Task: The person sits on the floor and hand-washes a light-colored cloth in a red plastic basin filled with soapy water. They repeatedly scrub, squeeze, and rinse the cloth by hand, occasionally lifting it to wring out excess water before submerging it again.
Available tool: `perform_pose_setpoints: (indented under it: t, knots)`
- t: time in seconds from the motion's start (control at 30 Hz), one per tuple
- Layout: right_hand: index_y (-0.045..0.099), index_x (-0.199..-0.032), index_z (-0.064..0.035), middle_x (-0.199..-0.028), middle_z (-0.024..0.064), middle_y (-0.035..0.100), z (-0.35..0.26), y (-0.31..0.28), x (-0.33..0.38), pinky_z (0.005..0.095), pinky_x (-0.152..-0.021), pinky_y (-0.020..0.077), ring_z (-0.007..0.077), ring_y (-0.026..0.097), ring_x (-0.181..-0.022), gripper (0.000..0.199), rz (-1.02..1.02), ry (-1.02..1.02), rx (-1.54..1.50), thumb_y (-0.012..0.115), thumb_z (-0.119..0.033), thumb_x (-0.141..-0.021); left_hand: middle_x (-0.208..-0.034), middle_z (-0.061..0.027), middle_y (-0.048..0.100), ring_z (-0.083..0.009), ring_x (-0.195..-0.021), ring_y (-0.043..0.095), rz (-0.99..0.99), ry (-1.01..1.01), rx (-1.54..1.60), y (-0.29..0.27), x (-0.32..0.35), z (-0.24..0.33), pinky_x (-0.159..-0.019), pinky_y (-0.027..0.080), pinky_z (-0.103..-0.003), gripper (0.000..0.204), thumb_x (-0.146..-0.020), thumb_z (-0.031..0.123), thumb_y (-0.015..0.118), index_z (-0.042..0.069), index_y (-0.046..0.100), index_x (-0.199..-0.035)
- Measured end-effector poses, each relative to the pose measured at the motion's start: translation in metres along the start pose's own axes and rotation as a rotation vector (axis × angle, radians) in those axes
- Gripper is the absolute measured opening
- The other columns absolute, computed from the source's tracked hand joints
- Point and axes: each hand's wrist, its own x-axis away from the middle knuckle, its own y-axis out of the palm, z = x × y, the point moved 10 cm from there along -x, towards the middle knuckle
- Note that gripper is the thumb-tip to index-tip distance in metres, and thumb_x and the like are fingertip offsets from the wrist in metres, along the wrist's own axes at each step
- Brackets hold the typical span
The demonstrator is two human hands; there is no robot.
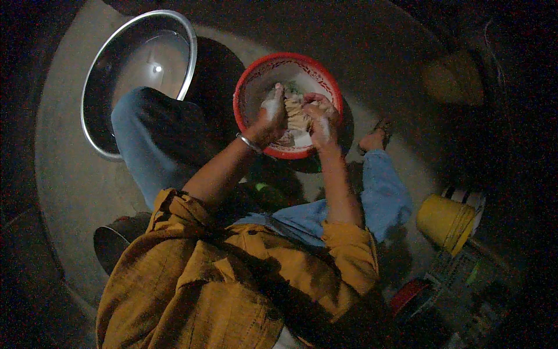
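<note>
A red-rimmed bowl [264, 75] with a white inside sits on the concrete floor in front of me. In it lies a pale lump of dough [297, 116]. My left hand [271, 119], dusted with flour and with a metal bangle on the wrist, grips the dough's left side. The right side of the lump is clasped by my right hand [321, 121], also floury. Both hands are inside the bowl, close together.
A large shiny metal basin [99, 75] stands at the upper left, partly behind my knee in blue trousers. A dark metal pot [113, 241] sits at my lower left. A yellow bucket [444, 224] and a red-rimmed dish [410, 294] are at the lower right.
</note>
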Motion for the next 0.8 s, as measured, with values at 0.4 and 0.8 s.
perform_pose_setpoints:
  t: [0.4,0.8]
  knots:
    - [0.06,-0.087,-0.0001,-0.08,0.0178,0.062,-0.015,0.051,0.043,0.0437,-0.069,0.0482,0.0308,0.058,-0.077,0.029,0.142,-0.523,0.997,0.054,-0.028,-0.087,-0.083,-0.0048,0.056,-0.0178,-0.072,0.054,-0.378,-0.06,0.145,0.03,0.013,-0.057,-0.063,0.046,-0.032,0.033,-0.093,0.037,0.039,0.009,0.055,-0.1]
    - [0.06,-0.077,-0.004,-0.074,0.0138,0.061,-0.05,0.069,0.06,0.0383,-0.061,0.0479,0.0307,0.057,-0.064,0.019,0.103,-0.66,0.975,0.062,-0.023,-0.079,-0.087,-0.0048,0.056,-0.0158,-0.076,0.054,-0.701,0.071,-0.04,0.031,0.012,-0.032,-0.066,0.046,-0.029,0.036,-0.093,0.04,0.043,0.007,0.056,-0.101]
